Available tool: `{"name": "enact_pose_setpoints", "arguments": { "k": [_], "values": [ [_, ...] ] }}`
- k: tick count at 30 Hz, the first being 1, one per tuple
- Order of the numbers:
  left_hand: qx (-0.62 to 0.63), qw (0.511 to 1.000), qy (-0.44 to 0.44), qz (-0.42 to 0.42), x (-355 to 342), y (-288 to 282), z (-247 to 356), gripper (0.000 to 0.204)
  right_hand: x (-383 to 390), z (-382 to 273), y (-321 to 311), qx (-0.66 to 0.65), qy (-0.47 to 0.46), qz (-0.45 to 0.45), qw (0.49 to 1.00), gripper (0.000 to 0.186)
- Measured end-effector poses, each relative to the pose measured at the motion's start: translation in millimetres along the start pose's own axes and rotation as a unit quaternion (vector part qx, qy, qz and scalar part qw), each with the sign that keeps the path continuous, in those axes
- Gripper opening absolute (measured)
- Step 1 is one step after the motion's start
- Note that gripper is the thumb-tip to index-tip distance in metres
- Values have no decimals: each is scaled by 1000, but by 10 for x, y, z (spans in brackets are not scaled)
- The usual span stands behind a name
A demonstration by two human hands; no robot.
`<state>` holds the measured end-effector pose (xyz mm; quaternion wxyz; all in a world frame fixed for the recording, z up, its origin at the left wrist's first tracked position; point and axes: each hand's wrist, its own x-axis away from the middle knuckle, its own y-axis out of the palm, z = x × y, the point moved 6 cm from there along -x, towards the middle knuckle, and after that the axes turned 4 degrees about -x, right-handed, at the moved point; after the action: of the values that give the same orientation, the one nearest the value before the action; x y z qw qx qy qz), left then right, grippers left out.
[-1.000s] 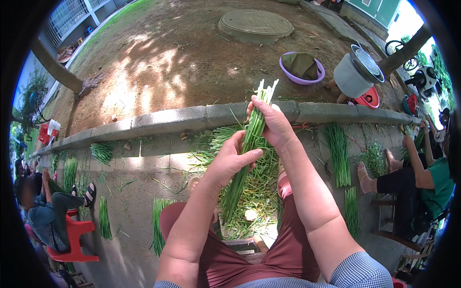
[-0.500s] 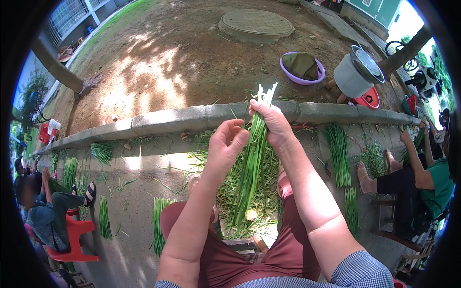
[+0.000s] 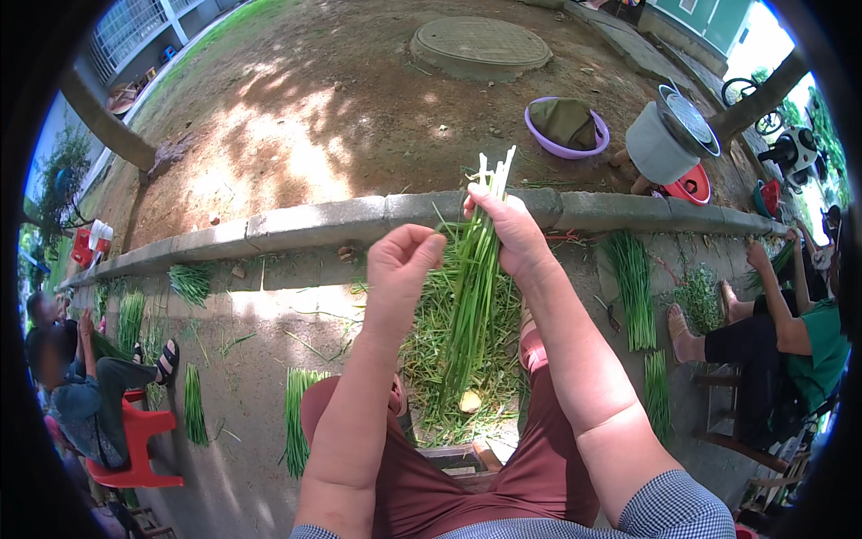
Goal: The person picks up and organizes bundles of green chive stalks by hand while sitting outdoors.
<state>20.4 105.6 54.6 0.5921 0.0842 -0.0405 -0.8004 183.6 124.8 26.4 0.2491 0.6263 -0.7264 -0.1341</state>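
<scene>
Right hand [image 3: 512,235] grips a bunch of green chives [image 3: 473,287] upright; left hand [image 3: 401,259] pinches one strand. Cleaned bundles [image 3: 633,287] lie around, but a big loose pile [image 3: 440,377] remains near.

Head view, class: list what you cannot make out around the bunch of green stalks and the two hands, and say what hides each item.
- Lower ends of the green stalks: lost against the pile of trimmings behind them.
- Right hand palm and its grip: only the back of the hand shows.
- Left hand fingertips: pinched together; any strand between them is too small to tell.
- Purple basin contents: covered by a folded olive cloth.
</scene>
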Motion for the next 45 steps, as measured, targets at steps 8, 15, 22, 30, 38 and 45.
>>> {"name": "enact_pose_setpoints", "arguments": {
  "k": [8,15,22,30,38,45],
  "values": [
    [193,981,16,-19,-49,-361,158,6,-68,-70,-142,-75,22,14,997,20],
    [-14,999,17,24,-71,-532,292,23,-80,-163,-204,-189,53,-48,979,20],
    [-241,970,32,-3,1,-107,103,22,-16,-145,-47,-224,67,-120,965,21],
    [-290,939,181,-37,135,323,254,33,24,-25,89,-97,44,-97,990,22],
    [-253,959,131,16,94,187,148,10,87,-6,207,-20,51,-125,991,22],
    [74,996,-44,-4,9,30,-37,5,71,-11,162,-28,48,-104,993,24]
  ]
}}
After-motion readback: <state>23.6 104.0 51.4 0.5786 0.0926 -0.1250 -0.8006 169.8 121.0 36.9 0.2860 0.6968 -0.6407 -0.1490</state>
